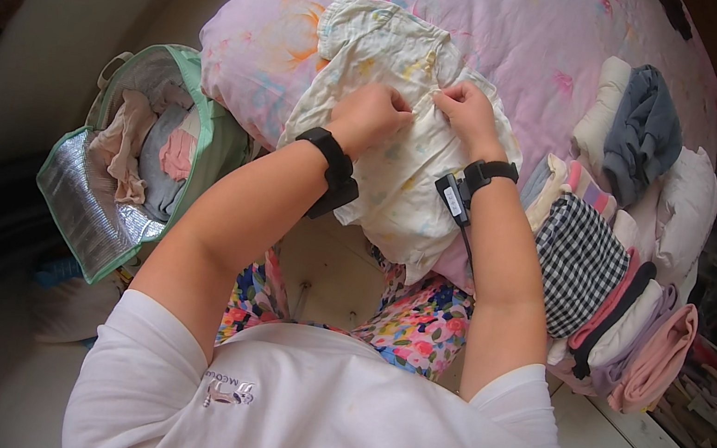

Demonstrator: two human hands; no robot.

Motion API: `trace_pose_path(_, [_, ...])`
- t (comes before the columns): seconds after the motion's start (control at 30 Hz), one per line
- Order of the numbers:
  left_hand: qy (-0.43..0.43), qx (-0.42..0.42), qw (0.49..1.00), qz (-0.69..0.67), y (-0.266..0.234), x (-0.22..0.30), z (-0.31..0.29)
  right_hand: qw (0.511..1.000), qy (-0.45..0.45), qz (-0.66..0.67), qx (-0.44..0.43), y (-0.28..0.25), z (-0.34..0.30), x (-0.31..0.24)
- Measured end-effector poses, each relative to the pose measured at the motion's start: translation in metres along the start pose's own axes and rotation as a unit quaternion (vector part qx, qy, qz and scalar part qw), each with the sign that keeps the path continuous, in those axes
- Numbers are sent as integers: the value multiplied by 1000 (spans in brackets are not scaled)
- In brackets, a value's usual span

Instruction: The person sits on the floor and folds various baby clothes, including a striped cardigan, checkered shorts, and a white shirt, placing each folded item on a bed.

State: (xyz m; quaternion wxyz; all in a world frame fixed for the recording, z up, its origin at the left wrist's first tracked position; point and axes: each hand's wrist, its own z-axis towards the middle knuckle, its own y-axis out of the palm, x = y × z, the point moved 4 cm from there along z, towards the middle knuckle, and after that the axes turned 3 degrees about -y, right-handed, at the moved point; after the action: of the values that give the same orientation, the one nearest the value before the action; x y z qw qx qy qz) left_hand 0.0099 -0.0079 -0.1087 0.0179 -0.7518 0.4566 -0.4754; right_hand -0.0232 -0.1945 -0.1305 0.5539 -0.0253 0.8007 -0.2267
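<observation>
A small white shirt [404, 170] with a faint yellow and blue print lies spread on the pink flowered bedding [540, 28], its lower edge hanging over the near side. My left hand [370, 118] is closed on the fabric left of the shirt's middle, fingers curled under. Just right of the neck opening, my right hand [468, 112] pinches the cloth between thumb and fingers. A short gap separates the two hands. Whatever small part of the shirt sits within the fingertips is hidden.
At left stands an open green insulated bag [98, 239] with a silver lining and crumpled clothes [123, 140] inside. Folded clothes are stacked at right, among them a black-and-white checked piece [580, 259], a grey-blue bundle [644, 124] and a pink one [658, 361].
</observation>
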Motion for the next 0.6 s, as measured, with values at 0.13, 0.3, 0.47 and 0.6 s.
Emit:
trace_pose_path(0.13, [-12,2,1000,6,1,2,0,1000,8,23,-5,2,-1,-4])
trace_pose_path(0.3, [9,32,998,55,3,5,-1,999,-7,-25,37,3,0,0])
trace_pose_path(0.47, [13,47,998,29,4,1,0,999,-11,41,2,4,1,5])
trace_pose_path(0.6, [11,7,1000,12,1,-2,6,999,-1,50,-19,3,-2,4])
